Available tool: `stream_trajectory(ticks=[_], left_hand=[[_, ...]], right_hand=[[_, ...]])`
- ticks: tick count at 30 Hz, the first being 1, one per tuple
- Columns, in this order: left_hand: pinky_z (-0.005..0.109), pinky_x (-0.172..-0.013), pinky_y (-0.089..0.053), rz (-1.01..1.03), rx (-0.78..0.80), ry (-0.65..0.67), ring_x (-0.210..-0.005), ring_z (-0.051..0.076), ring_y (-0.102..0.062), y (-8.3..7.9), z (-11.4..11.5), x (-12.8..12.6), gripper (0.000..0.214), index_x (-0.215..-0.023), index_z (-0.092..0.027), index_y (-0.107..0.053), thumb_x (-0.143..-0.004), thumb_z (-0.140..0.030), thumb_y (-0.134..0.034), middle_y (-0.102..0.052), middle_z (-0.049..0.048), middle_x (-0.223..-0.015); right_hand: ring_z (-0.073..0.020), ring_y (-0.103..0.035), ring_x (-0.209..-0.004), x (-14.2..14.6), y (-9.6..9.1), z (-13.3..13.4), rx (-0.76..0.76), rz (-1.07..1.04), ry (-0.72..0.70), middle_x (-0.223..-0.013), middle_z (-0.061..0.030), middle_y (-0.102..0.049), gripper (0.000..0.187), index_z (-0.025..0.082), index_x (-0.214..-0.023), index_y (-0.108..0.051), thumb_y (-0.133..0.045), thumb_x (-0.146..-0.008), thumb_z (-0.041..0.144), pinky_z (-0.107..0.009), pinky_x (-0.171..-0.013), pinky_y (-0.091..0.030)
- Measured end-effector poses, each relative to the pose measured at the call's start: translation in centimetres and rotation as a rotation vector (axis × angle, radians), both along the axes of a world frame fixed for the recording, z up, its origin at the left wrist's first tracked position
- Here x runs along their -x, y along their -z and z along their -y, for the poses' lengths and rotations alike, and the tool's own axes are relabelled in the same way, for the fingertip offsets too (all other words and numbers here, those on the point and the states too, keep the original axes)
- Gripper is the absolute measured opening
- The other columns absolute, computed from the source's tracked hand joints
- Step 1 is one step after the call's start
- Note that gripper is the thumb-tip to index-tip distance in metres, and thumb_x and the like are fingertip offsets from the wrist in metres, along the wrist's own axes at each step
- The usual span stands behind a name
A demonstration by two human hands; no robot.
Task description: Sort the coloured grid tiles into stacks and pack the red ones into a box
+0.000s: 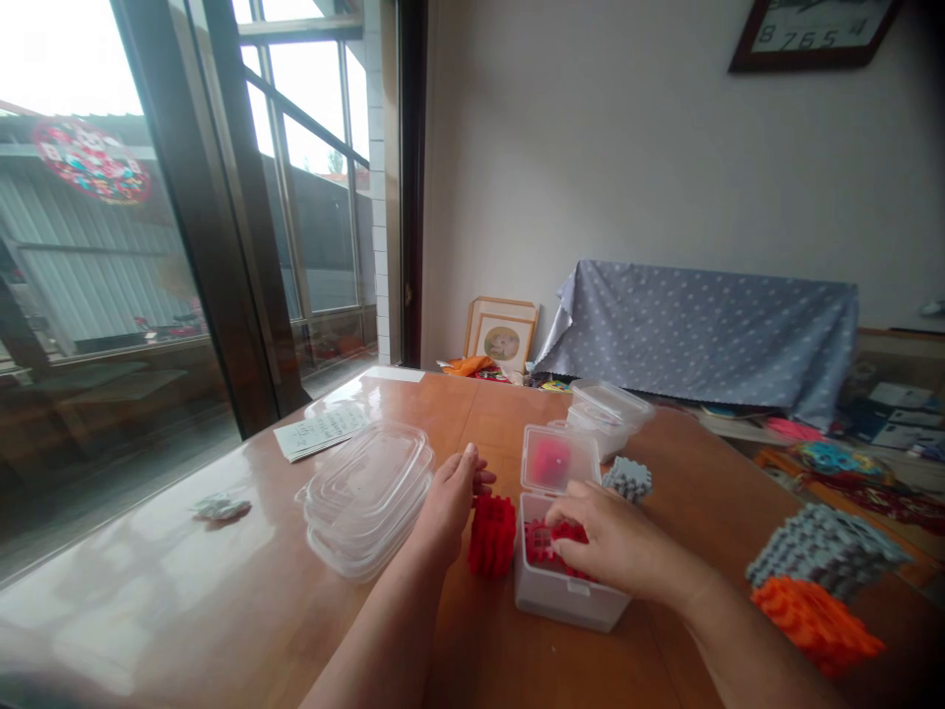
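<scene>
My right hand [601,534] reaches into a clear plastic box [568,603], its fingers curled onto red interlocking plastic pieces [540,540] there. The box's hinged lid [561,459] stands open at the far side. Just left of the box, a stack of red notched plastic pieces [492,537] rests upright on the table. Beside that stack's upper left is my left hand [452,497], thumb up and fingers loosely apart; whether it touches the stack is unclear.
Clear lids [369,492] lie piled at left, near a written paper [321,433] and a small crumpled wrapper [221,506]. Another clear container [609,409] is behind the box. Grey pieces [627,479], a larger grey stack [823,551] and orange pieces [816,622] sit right.
</scene>
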State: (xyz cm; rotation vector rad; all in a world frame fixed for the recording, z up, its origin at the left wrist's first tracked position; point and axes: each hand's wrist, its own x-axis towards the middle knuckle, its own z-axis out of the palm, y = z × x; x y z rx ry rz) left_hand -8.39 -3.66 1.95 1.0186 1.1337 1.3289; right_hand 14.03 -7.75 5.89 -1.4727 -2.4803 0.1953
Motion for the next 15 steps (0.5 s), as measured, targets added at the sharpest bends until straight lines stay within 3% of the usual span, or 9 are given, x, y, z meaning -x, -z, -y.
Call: stream_trajectory(ticks=[5, 15], left_hand=[[0.033, -0.069, -0.045, 0.005, -0.003, 0.011, -0.075, 0.021, -0.066, 0.14, -0.06, 0.06, 0.068, -0.095, -0.015, -0.063, -0.081, -0.08, -0.05, -0.073, 0.013, -0.088], [0.031, -0.067, -0.043, 0.027, -0.01, 0.003, -0.071, 0.019, -0.064, 0.1, -0.02, 0.01, 0.061, -0.091, -0.015, -0.064, -0.079, -0.075, -0.06, -0.072, 0.0114, -0.086]], right_hand=[[-0.0184, -0.057, -0.081, -0.62, 0.04, -0.48, 0.013, -0.017, 0.01, -0.084, -0.0015, -0.061, 0.008, 0.023, -0.078, -0.066, -0.059, -0.079, 0.019, -0.028, -0.075, -0.04], [-0.0199, -0.06, -0.083, -0.26, 0.17, -0.5, 0.017, 0.033, -0.026, -0.082, -0.0024, -0.063, 0.02, 0.025, -0.075, -0.074, -0.056, -0.085, 0.022, -0.029, -0.076, -0.042]])
